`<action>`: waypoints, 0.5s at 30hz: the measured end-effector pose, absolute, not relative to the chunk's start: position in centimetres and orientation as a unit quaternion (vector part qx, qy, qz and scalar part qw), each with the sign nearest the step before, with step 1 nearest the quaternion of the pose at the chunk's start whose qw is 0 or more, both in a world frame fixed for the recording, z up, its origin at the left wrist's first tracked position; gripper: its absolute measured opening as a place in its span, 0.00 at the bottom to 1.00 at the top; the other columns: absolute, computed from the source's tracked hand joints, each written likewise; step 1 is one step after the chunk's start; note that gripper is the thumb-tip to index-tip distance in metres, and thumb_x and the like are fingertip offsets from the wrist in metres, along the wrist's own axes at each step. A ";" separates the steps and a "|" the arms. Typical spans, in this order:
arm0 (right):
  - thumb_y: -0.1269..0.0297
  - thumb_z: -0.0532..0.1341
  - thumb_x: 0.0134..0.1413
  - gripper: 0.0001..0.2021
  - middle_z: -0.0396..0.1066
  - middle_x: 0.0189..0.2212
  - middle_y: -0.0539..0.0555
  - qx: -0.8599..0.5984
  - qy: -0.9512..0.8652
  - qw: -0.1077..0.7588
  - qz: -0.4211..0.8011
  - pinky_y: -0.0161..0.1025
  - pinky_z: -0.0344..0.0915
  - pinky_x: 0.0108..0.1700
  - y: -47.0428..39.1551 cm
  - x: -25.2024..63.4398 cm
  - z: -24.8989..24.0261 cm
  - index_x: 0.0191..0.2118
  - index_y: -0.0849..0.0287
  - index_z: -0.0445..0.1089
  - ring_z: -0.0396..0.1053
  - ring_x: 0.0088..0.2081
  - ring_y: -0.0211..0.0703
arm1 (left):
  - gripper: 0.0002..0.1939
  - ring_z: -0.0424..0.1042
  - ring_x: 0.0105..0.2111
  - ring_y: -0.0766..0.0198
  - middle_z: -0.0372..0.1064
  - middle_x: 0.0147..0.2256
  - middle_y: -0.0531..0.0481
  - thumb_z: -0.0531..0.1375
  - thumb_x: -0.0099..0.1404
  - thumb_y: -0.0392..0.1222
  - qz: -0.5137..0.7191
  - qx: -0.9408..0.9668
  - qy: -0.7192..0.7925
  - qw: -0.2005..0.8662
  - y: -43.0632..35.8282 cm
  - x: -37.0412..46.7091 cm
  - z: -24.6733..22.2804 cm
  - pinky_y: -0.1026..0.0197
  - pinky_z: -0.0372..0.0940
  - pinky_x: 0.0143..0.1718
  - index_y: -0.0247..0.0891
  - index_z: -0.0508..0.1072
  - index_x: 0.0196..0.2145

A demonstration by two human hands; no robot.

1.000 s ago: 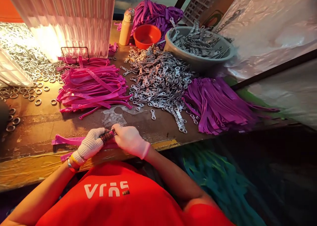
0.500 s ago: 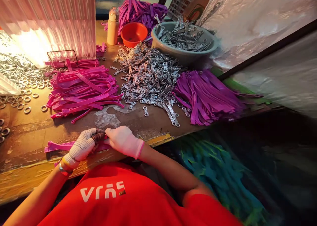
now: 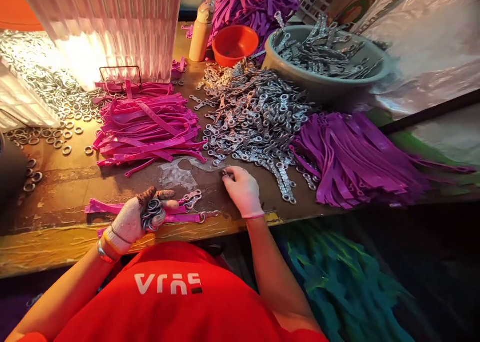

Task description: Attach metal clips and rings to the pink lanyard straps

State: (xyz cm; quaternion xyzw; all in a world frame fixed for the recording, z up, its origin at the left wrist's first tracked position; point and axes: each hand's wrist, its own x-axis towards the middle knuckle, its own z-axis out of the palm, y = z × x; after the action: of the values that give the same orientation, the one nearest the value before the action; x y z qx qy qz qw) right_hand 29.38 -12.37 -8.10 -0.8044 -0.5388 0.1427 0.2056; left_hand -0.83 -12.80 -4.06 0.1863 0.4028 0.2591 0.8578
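My left hand (image 3: 144,214), in a dotted white glove with dark fingertips, cups several metal rings (image 3: 153,215) over the table's front edge. Under and beside it lie pink straps (image 3: 187,218), with metal links at their right ends. My right hand (image 3: 243,189), in a white glove, is just left of the lower end of the link pile (image 3: 258,117). Its thumb and forefinger pinch a small metal piece, mostly hidden. Beyond my left hand is a heap of pink straps (image 3: 146,127).
Purple straps (image 3: 360,157) lie at the right. Behind the links stand a grey basin (image 3: 326,77) of links, a red bowl (image 3: 234,47) and a bottle (image 3: 201,32). Loose rings (image 3: 67,107) spread at the left beside a ribbed translucent panel (image 3: 112,27).
My hands have moved apart, the right one going toward the link pile. The left has turned and spread, showing its rings. The view has shifted left.
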 end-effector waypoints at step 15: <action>0.72 0.52 0.67 0.16 0.75 0.45 0.58 -0.380 -0.851 0.316 0.175 0.44 0.68 0.46 -15.6 17.2 -4.5 0.57 0.57 0.65 0.72 0.43 0.46 | 0.08 0.63 0.19 0.70 0.66 0.20 0.53 0.64 0.57 0.34 0.298 0.187 0.444 0.824 -14.7 0.4 -4.1 0.69 0.63 0.21 0.35 0.70 0.22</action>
State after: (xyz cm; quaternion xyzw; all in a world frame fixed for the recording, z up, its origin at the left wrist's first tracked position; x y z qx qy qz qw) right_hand 17.15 -15.62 -4.49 -0.3802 -0.8512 0.1754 0.3164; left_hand 0.44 -14.69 -4.09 0.1874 0.4437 0.2985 0.8240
